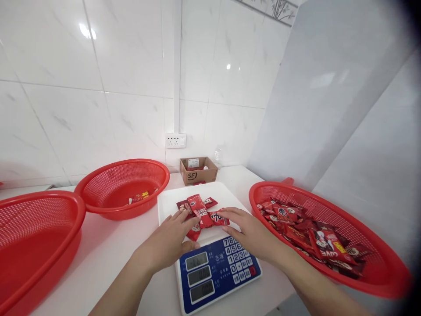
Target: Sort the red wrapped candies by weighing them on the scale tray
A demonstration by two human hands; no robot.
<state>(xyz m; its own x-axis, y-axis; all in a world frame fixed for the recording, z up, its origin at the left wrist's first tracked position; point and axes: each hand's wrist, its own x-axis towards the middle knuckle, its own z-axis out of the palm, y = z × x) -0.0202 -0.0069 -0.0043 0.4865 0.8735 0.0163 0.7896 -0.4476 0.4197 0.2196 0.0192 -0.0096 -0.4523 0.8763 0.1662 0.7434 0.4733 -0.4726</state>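
My left hand [169, 241] and right hand [251, 232] rest, fingers spread, on packets [200, 210] atop the scale [171, 199], gripping none; light, slick, crinkly film, so I'd pinch the sealed ends.

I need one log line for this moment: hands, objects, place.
left hand: flat on red packets | right hand: touching same packets | packets: on scale | right basket: more packets

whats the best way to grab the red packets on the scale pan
Gather the red packets by their outer edges, coming in low from left and right at once: they lie flat, loosely overlapped on the white scale pan, so one pinch would likely take only one. The left hand and right hand flank them.
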